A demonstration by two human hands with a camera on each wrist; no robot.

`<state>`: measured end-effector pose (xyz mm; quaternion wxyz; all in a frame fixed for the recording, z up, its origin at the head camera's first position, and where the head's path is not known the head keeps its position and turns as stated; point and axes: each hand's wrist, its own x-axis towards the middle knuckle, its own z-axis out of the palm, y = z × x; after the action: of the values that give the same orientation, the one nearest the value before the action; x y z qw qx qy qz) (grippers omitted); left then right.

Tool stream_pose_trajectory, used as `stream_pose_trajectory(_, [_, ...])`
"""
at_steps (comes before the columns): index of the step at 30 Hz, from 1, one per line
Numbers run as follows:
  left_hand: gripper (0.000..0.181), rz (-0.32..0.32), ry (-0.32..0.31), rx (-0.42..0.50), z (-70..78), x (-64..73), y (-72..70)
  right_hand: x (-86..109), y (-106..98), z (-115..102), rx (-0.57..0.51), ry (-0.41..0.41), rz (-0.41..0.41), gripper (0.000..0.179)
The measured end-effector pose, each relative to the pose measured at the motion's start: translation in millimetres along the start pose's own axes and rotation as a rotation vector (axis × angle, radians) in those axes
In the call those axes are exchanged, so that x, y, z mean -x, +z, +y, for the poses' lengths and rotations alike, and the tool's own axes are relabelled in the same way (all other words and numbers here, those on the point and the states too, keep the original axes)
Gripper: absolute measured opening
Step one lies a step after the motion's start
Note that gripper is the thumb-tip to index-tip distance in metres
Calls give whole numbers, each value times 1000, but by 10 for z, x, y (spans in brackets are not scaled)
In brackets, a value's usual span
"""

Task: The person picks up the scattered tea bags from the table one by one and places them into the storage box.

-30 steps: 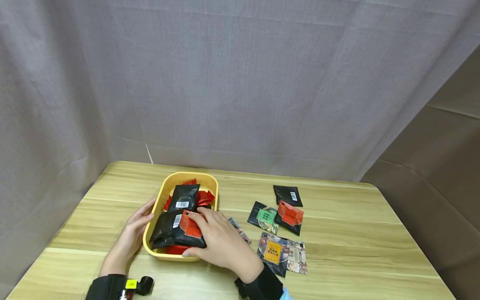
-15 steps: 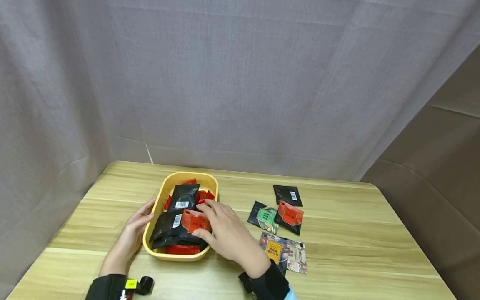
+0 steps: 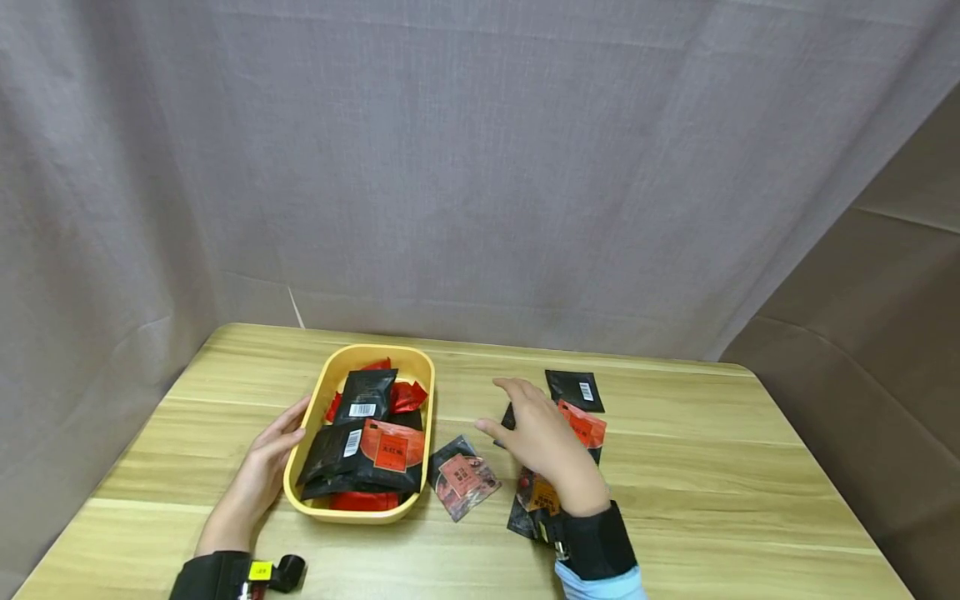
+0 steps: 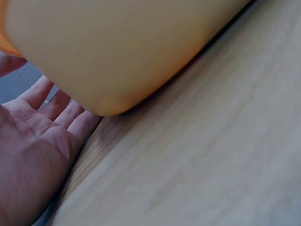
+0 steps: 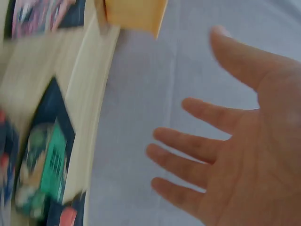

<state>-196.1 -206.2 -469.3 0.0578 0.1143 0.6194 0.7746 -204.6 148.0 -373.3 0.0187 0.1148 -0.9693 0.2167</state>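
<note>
A yellow plastic box [image 3: 358, 515] stands on the table's left side, filled with black and red packets. My left hand [image 3: 266, 467] rests against its left side, thumb at the rim. In the left wrist view its extended fingers [image 4: 70, 113] lie along the outside wall. On top in the box is a black sachet with a red label [image 3: 392, 456]. My right hand [image 3: 543, 437] hovers over the loose sachets on the right, fingers spread and holding nothing. Below it shows a sachet with a green label [image 5: 52, 165], mostly hidden in the head view.
A sachet with a pinkish-red label [image 3: 462, 478] lies just right of the box. Farther right are a plain black packet [image 3: 574, 390], a red-topped packet [image 3: 587, 427] and a yellow-labelled sachet [image 3: 538, 495] partly under the right wrist. A grey curtain [image 3: 480, 183] hangs behind the table.
The right hand has let go of the red-labelled sachet in the box and moved right, over the loose sachets, uncovering the one beside the box. The left hand stays put.
</note>
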Motion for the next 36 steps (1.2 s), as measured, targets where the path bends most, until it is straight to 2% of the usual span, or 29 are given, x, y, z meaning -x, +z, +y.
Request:
stream_pose_trajectory(6, [56,-11,19,18,-7,-3,-6,32,-127,386,-65,137,-80,75])
stream_pose_trajectory(9, [56,-17,30,27,-4,-5,-10,63,-191,563,-86,176,-99,76])
stream_pose_trajectory(14, [56,-17,25,22,-1,-8,-13,111,-235,809,-137,212,-110,77])
stream_pose_trajectory(20, [56,-19,33,46,-22,-11,-15,142,-173,1028,-179,226,-156,85])
stream_pose_trajectory(28, [56,-4,20,28,-25,-12,-22,114,-130,1058,-167,240,-180,87])
stream_pose_trajectory(36, [56,-13,24,55,-28,-17,-18,137,-157,978,-120,293,-213,69])
